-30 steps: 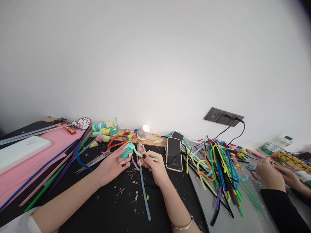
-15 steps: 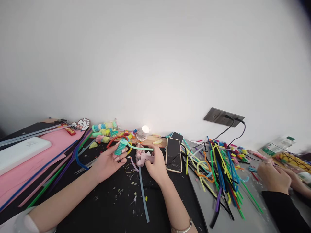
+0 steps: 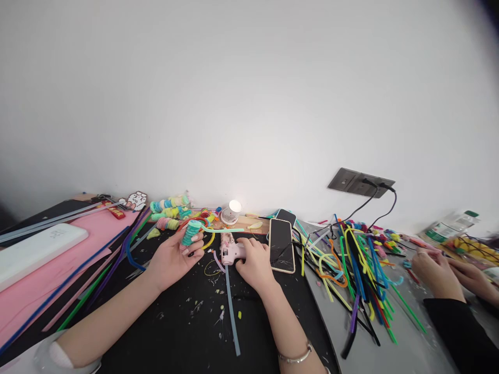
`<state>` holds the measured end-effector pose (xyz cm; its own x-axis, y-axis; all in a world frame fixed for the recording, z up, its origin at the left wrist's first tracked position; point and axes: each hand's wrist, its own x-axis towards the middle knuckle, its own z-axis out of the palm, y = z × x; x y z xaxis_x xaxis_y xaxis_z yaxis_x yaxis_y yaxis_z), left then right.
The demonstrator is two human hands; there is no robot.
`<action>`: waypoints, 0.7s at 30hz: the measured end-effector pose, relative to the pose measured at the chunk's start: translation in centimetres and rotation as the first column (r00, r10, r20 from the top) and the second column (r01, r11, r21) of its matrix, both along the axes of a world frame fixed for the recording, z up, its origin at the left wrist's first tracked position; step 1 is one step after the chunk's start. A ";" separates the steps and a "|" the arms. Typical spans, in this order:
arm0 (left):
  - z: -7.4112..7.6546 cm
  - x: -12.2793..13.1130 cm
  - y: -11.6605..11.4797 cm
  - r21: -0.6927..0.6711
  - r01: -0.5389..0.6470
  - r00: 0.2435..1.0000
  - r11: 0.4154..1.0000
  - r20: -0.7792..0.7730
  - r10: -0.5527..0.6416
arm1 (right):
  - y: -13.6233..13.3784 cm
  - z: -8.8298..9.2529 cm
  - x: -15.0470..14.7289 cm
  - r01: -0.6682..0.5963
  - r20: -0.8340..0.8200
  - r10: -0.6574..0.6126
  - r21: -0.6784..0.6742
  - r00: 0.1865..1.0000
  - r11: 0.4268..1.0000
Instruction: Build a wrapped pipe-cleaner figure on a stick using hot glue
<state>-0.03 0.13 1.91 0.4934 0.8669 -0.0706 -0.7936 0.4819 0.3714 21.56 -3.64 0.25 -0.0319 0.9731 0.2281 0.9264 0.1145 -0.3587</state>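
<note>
My left hand (image 3: pixel 171 261) is closed around a teal and green coil of wound pipe cleaner (image 3: pixel 191 232). From its top, a light green pipe cleaner end (image 3: pixel 226 230) sticks out to the right, its tip free in the air. Beside it, my right hand (image 3: pixel 255 264) has its fingers around the handle of a pale pink glue gun (image 3: pixel 231 252) lying on the black mat. A long translucent glue stick (image 3: pixel 233 314) runs from the back of the gun towards me. Part of the handle is hidden by my fingers.
A paper cup (image 3: pixel 232 212) stands by the wall, with wound pipe cleaner pieces (image 3: pixel 168 202) to its left. Right of my hand lies a phone (image 3: pixel 281 246), then a heap of loose pipe cleaners (image 3: pixel 356 270). Another person's hands (image 3: pixel 436 278) work at far right.
My right hand has let go of the pipe cleaner's free end and moved down onto the glue gun's handle. My left hand still holds the coil.
</note>
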 end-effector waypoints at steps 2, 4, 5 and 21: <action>0.1 0.0 0.0 -0.017 -0.011 1.000 1.000 0.003 0.011 | -0.1 0.2 0.1 -0.065 -0.043 0.066 0.029 0.997 0.997; 0.1 0.0 0.1 -0.025 -0.035 0.999 0.999 0.007 0.036 | -0.3 0.6 0.2 -0.130 -0.094 0.135 0.053 0.986 0.990; 0.1 0.0 0.2 -0.032 -0.051 0.999 0.998 0.011 0.051 | -0.3 0.7 0.2 -0.160 -0.123 0.167 0.062 0.978 0.985; -0.2 0.7 -0.2 -0.057 -0.020 0.999 0.998 -0.039 0.018 | -0.6 0.3 -1.7 -0.187 -0.670 0.286 0.217 0.685 0.958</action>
